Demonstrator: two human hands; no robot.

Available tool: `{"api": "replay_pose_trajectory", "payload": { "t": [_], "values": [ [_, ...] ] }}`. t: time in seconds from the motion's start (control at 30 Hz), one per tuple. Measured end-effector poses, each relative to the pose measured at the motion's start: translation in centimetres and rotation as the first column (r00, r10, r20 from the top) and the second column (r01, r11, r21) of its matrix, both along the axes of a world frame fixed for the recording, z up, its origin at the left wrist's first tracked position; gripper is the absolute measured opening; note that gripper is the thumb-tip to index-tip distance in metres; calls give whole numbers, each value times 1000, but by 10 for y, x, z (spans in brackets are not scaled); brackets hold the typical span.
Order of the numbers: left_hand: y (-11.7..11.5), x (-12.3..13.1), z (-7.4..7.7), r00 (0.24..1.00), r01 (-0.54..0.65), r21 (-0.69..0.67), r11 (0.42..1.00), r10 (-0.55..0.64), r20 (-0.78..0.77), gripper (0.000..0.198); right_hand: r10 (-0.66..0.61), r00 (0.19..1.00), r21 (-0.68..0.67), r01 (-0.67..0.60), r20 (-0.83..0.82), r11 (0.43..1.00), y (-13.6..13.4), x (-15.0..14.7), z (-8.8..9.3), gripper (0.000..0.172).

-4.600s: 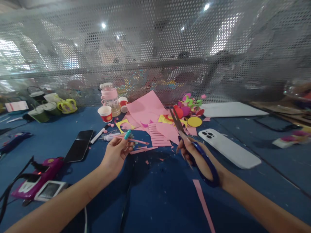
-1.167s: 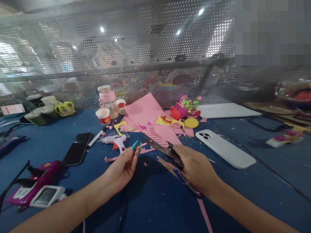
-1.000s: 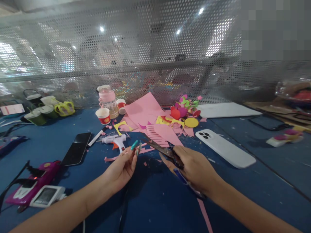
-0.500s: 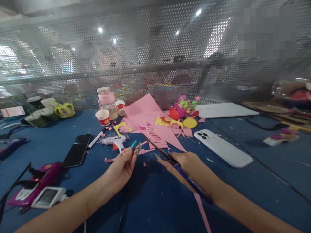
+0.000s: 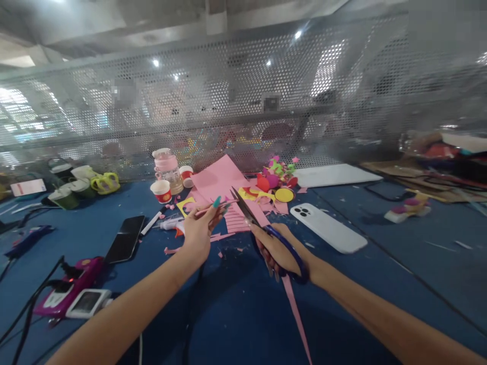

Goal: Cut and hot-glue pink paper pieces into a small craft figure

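Observation:
My left hand (image 5: 199, 232) pinches a thin pink paper strip (image 5: 218, 206) and holds it up over the blue table (image 5: 236, 309). My right hand (image 5: 277, 251) grips blue-handled scissors (image 5: 262, 233); their blades are open and point up and left, with the tips at the free end of the strip. Just beyond both hands lie pink paper sheets (image 5: 222, 180), one of them cut into a fringe. A long pink strip (image 5: 294, 312) lies on the table under my right wrist.
A white phone (image 5: 327, 228) lies right of the scissors and a black phone (image 5: 125, 246) to the left. A glue gun (image 5: 170, 224), paper cups (image 5: 161, 191), a pink bottle (image 5: 166, 167) and coloured cut-outs (image 5: 276, 177) crowd the back. A perforated metal screen (image 5: 243, 101) closes off the far edge.
Both hands have risen off the table. The scissors swung from lying low to blades open at the strip's end. The camera tilted up slightly.

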State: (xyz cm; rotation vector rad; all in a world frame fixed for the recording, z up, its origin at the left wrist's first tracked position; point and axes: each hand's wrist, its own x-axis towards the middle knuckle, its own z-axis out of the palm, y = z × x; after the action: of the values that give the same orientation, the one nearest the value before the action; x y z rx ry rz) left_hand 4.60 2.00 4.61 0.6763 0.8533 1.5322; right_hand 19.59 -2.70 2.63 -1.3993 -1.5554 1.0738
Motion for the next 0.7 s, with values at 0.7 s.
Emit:
{"api": "replay_pose_trajectory", "payload": {
  "t": [0.7],
  "values": [
    [93,54,0,980,94,-231,968,-131,-151,32,-113,994,-334,110,11,936,64,17,-6,56]
  ]
}}
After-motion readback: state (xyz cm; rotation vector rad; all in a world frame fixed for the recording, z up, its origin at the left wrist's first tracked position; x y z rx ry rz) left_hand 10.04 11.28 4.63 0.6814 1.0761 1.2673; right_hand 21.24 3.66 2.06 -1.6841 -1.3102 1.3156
